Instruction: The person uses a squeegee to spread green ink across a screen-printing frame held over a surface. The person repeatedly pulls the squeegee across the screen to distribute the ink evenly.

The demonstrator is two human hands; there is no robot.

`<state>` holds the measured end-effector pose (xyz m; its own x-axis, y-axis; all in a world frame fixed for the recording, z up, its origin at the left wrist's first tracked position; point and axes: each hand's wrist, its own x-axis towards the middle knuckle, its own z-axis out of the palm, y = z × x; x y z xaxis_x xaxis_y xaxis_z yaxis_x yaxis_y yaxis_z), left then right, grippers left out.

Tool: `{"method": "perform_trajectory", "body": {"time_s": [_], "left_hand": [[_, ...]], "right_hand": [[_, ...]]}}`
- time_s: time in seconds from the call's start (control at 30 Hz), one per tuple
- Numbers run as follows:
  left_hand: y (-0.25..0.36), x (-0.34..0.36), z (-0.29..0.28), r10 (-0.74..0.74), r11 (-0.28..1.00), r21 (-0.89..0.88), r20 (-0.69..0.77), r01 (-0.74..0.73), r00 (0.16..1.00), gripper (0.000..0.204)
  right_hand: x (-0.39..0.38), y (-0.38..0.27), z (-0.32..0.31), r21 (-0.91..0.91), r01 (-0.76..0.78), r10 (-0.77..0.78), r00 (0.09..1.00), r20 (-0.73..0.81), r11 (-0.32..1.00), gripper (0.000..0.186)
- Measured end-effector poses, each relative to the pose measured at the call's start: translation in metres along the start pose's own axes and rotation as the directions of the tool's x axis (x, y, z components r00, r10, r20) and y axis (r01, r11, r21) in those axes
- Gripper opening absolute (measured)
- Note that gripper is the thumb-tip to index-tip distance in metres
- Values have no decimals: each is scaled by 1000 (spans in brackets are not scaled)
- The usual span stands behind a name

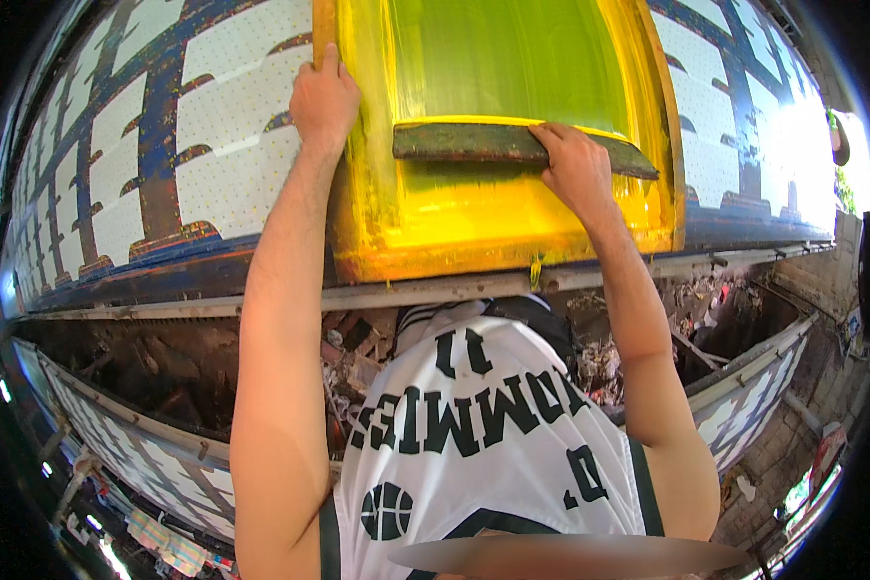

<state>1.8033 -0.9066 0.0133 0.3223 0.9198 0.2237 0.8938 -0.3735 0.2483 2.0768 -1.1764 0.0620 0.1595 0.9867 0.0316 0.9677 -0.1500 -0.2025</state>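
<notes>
The left hand (325, 101), bare, grasps the left rail of a rectangular wooden screen frame (503, 253) smeared with yellow paint, one finger lying straight along the wood. The right hand (577, 169) is closed around a long, dark, paint-stained wooden squeegee (464, 145), pinching it right of its middle, with fingertips over the far edge and the thumb on the near side. The squeegee lies crosswise inside the frame, mostly to the left of the right hand and wholly to the right of the left hand, its right end dipping slightly lower.

A bright yellow line of wet paint follows the squeegee's far edge. Beyond the right hand stretches a green, streaked mesh panel (498, 58); nearer than that hand, the mesh area is covered in yellow.

Under the frame, on both sides of the hands, runs a long, dark blue, stained table (159, 145). White fabric pieces (227, 179) with small dots lie on it, just left of the left hand and farther off to the right of the right hand. Below both hands, past the table's near edge, is a trough (599, 362) littered with scraps.
</notes>
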Motion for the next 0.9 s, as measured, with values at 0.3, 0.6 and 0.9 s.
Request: {"method": "perform_trajectory", "body": {"time_s": [0.3,0.6,0.9], "left_hand": [[4,2,2,-17,1000,16,-24,18,1000,46],[2,2,5,2,999,35,-64,0,998,47],[3,1,8,-13,998,54,-67,16,998,45]], "right_hand": [[231,83,13,-142,-45,50,998,33,989,43],[365,136,9,-139,96,-103,994,-43,986,29],[398,152,-11,-94,74,-78,996,-40,993,29]]}}
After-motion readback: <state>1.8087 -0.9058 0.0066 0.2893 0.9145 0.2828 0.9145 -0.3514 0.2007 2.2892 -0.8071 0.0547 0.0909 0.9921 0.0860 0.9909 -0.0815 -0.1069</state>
